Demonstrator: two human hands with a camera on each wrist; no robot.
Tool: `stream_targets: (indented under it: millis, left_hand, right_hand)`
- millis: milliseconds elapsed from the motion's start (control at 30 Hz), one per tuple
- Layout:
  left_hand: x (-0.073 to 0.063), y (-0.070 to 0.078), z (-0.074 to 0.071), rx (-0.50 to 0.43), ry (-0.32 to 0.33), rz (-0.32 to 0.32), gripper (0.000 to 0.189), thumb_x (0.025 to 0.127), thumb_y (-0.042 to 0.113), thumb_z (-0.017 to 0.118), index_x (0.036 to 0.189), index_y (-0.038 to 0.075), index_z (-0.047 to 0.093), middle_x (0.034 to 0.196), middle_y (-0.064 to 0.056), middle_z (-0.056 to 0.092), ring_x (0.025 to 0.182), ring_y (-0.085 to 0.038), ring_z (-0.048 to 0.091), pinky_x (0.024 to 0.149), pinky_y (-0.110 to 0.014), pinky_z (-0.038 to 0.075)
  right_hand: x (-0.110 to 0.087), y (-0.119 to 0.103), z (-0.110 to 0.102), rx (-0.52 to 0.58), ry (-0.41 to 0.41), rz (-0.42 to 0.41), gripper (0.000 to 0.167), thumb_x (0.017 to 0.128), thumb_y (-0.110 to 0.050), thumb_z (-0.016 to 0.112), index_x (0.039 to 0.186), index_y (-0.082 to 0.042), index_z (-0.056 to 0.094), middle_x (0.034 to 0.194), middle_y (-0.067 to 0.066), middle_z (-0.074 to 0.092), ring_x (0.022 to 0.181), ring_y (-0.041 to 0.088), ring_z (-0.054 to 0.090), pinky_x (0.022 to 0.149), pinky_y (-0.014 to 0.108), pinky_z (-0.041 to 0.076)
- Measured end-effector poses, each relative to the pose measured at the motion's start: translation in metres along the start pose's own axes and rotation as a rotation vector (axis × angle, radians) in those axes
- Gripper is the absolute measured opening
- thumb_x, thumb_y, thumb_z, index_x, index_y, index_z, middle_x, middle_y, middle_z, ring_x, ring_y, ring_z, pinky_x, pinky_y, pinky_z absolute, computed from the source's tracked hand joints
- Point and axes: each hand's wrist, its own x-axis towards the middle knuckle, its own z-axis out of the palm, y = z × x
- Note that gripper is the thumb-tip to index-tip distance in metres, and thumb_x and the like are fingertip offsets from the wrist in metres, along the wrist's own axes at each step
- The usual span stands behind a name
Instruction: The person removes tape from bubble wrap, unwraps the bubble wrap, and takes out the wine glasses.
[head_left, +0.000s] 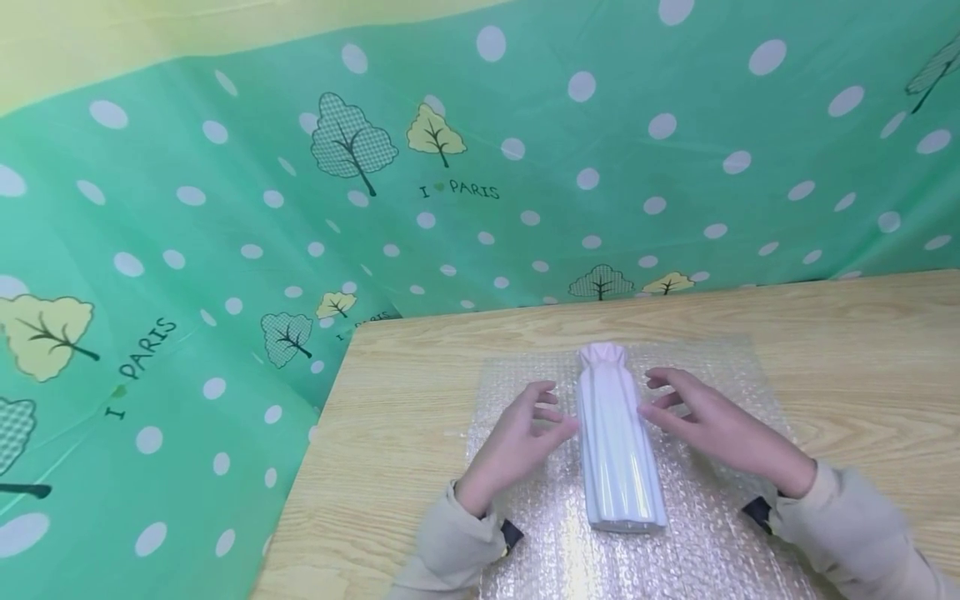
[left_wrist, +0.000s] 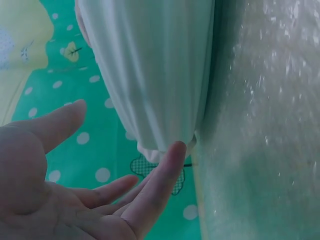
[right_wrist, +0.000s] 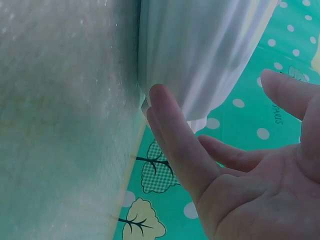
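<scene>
A fluted vase [head_left: 617, 442], pink at its neck and pale blue toward its base, lies on its side on a sheet of bubble wrap [head_left: 540, 533]. Its neck points away from me. My left hand [head_left: 521, 437] is at the vase's left side, fingers spread and thumb tip right at its edge. On the opposite side, my right hand [head_left: 705, 421] has its fingers loosely extended and its thumb near the ridged wall. Both wrist views show relaxed fingers beside the vase [left_wrist: 155, 65], with nothing gripped.
Under the bubble wrap is a light wood-grain table [head_left: 375, 433]. A green cloth [head_left: 525, 167] with white dots and printed trees hangs behind it and along the left. Dark pieces [head_left: 512, 536] show at both sleeve cuffs.
</scene>
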Motion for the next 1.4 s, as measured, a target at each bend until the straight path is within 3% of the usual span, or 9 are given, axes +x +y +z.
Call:
stream_targets:
  millis: [300,667,1133,1400]
  left_hand:
    - [0.004,-0.001,0.012,0.015,-0.021,-0.004,0.078,0.091,0.047,0.066,0.151,0.006,0.035,0.139,-0.011,0.055,0.115,-0.02,0.061,0.091,-0.03,0.056]
    - [0.006,-0.003,0.021,-0.041,-0.072,0.0,0.074,0.091,0.045,0.068,0.15,0.014,0.037,0.137,-0.008,0.056,0.112,-0.017,0.062,0.084,-0.025,0.057]
    - [0.007,-0.007,0.023,-0.014,-0.077,0.015,0.071,0.091,0.046,0.067,0.151,0.02,0.037,0.137,-0.004,0.057,0.112,-0.013,0.061,0.083,-0.021,0.056]
    - [0.008,-0.009,0.023,-0.054,-0.079,0.007,0.07,0.091,0.044,0.068,0.15,0.02,0.038,0.138,-0.005,0.056,0.114,-0.015,0.06,0.082,-0.022,0.057]
  right_hand:
    - [0.001,0.001,0.007,0.057,-0.02,0.027,0.068,0.099,-0.035,0.06,0.147,0.006,0.033,0.137,0.031,0.049,0.111,0.04,0.061,0.079,0.043,0.061]
    - [0.003,0.002,0.012,0.084,-0.044,0.02,0.065,0.099,-0.032,0.06,0.146,0.006,0.035,0.135,0.03,0.051,0.108,0.035,0.063,0.08,0.044,0.061]
    - [0.005,0.006,0.016,0.201,-0.095,0.082,0.069,0.099,-0.035,0.06,0.149,0.003,0.03,0.136,0.032,0.05,0.113,0.039,0.062,0.08,0.032,0.062]
    - [0.004,0.003,0.016,0.199,-0.083,0.103,0.068,0.099,-0.037,0.06,0.15,-0.003,0.031,0.134,0.031,0.053,0.114,0.04,0.061,0.081,0.036,0.062]
